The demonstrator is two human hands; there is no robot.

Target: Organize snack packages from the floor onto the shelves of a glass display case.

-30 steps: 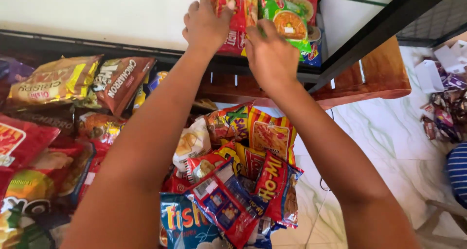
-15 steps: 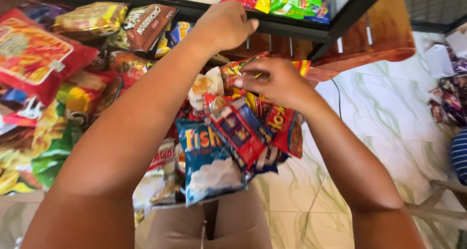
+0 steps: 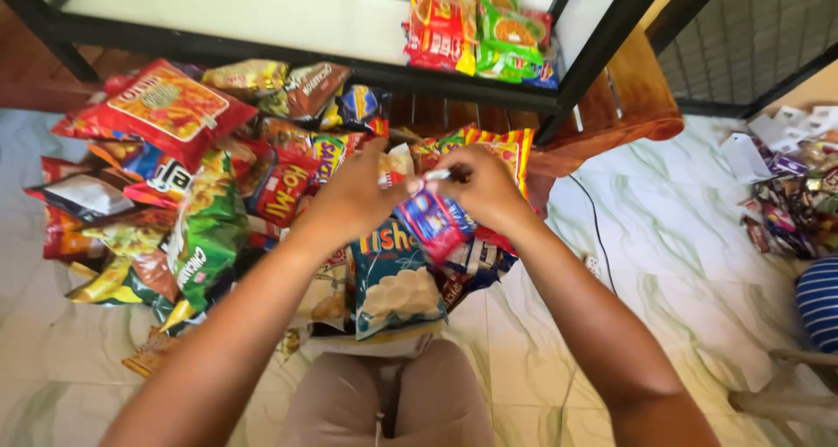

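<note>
My left hand (image 3: 353,194) and my right hand (image 3: 480,185) meet over a heap of snack packets (image 3: 209,194) on the floor. Both pinch the top edge of a small red and blue snack packet (image 3: 434,223) between them. A blue and white chip bag (image 3: 393,281) lies just below it, above my knees (image 3: 384,395). On the white shelf (image 3: 262,19) above sits a stack of red and green packets (image 3: 476,32).
A black metal shelf frame (image 3: 602,54) stands ahead, with a wooden board (image 3: 633,98) behind its post. A white cable (image 3: 598,229) runs over the marbled floor tiles (image 3: 690,237). More small packets (image 3: 786,194) lie at the right, near a blue striped object (image 3: 820,303).
My hands came down from the packets on the shelf to the heap on the floor and took hold of the small red and blue packet. The view tilted down.
</note>
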